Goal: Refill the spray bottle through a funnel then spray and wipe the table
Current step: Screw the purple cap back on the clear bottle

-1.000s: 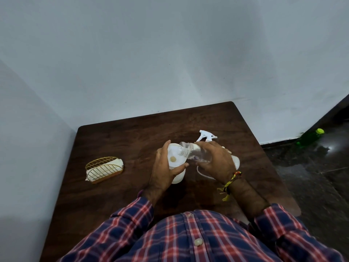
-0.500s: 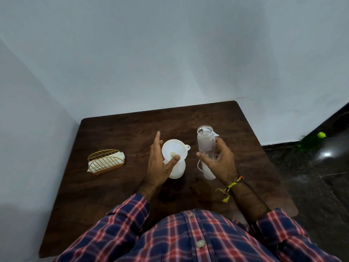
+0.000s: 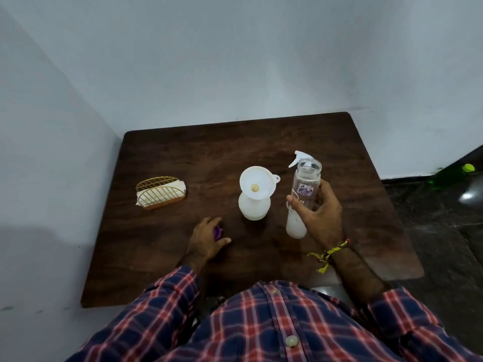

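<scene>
Dark wood table [image 3: 183,257] is standing in a white-walled corner. At its middle, a white funnel [image 3: 257,186] is sitting in the spray bottle [image 3: 254,207]. Right of that funnel, the right hand [image 3: 320,215] is gripping a clear bottle [image 3: 304,189], fingers curled round it. Nearer the person, the left hand [image 3: 206,240] is pinching a purple cap [image 3: 217,232].

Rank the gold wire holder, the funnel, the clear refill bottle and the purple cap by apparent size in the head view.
1. clear refill bottle
2. gold wire holder and funnel: too alike to rank
3. purple cap, half hidden under the left hand
</scene>
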`<control>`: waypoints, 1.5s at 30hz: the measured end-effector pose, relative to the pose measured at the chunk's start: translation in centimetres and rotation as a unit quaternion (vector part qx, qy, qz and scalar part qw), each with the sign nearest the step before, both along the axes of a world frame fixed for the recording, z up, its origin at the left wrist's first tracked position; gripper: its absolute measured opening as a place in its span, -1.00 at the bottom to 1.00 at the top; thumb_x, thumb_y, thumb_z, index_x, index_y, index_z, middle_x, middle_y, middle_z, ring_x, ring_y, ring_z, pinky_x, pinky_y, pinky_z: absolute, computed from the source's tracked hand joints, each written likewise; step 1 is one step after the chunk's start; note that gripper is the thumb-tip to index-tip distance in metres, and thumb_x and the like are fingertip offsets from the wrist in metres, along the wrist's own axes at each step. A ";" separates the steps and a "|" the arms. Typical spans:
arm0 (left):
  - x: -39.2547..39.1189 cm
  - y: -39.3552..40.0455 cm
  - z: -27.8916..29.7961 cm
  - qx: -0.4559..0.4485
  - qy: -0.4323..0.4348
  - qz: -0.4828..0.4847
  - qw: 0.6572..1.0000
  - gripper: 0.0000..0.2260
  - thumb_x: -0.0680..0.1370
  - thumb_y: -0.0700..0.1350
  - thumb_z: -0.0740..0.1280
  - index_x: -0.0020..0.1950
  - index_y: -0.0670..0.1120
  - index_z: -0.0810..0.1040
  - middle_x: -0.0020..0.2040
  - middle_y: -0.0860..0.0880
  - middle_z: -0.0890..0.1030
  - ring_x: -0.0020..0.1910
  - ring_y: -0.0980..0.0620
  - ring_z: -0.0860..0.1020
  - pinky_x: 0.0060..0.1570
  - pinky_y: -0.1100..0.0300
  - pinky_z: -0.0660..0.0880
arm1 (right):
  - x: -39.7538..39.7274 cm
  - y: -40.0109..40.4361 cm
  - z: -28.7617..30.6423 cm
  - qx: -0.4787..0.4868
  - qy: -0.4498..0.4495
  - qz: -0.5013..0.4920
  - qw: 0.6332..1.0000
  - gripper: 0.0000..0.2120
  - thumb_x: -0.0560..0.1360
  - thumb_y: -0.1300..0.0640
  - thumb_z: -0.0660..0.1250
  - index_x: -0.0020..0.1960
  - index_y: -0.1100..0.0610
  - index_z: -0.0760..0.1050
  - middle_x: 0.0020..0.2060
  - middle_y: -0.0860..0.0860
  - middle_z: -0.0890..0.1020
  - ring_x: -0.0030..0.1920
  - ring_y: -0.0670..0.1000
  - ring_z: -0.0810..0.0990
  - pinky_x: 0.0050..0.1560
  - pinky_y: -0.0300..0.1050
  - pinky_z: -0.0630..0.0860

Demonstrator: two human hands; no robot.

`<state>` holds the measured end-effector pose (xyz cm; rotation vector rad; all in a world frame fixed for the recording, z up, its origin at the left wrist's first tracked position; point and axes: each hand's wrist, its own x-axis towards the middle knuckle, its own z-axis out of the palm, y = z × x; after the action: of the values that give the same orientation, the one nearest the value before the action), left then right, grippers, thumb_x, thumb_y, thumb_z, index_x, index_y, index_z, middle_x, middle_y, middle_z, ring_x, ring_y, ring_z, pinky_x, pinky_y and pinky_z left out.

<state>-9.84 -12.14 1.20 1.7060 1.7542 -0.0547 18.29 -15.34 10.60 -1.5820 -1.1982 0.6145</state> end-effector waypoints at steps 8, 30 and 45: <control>0.2 -0.7 -1.2 0.089 0.011 -0.019 0.996 -0.49 0.49 -0.09 0.44 0.41 -0.05 0.42 0.41 -0.08 0.43 0.42 -0.05 0.33 0.45 0.03 0.26 | -0.6 -1.6 0.0 -0.005 -0.018 0.001 1.000 -0.45 0.34 0.14 0.60 0.26 0.23 0.49 0.04 -0.11 0.63 0.04 -0.15 0.63 0.02 -0.23 0.60; 9.5 -2.5 20.8 0.224 -0.617 0.234 0.717 -0.60 0.35 -0.17 0.56 0.09 -0.15 0.48 0.03 -0.12 0.66 0.00 0.01 0.66 -0.06 0.12 0.61 | -4.4 -4.8 5.1 0.058 -0.048 0.096 0.992 -0.48 0.32 -0.02 0.61 0.15 0.12 0.49 -0.05 -0.06 0.67 -0.08 -0.04 0.66 -0.14 0.03 0.60; 9.3 -5.0 20.2 0.191 -0.568 0.148 0.787 -0.65 0.34 -0.26 0.55 0.09 -0.19 0.60 0.04 -0.07 0.67 0.02 0.02 0.65 -0.09 0.17 0.60 | -4.1 -6.9 5.1 0.053 0.030 0.104 0.993 -0.46 0.33 -0.09 0.60 0.22 0.06 0.53 -0.03 -0.05 0.69 -0.04 0.01 0.68 -0.04 0.11 0.60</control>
<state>-0.55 -17.15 21.43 1.1781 1.0454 1.2786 14.15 -22.27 15.72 -1.3518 -1.3386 0.7135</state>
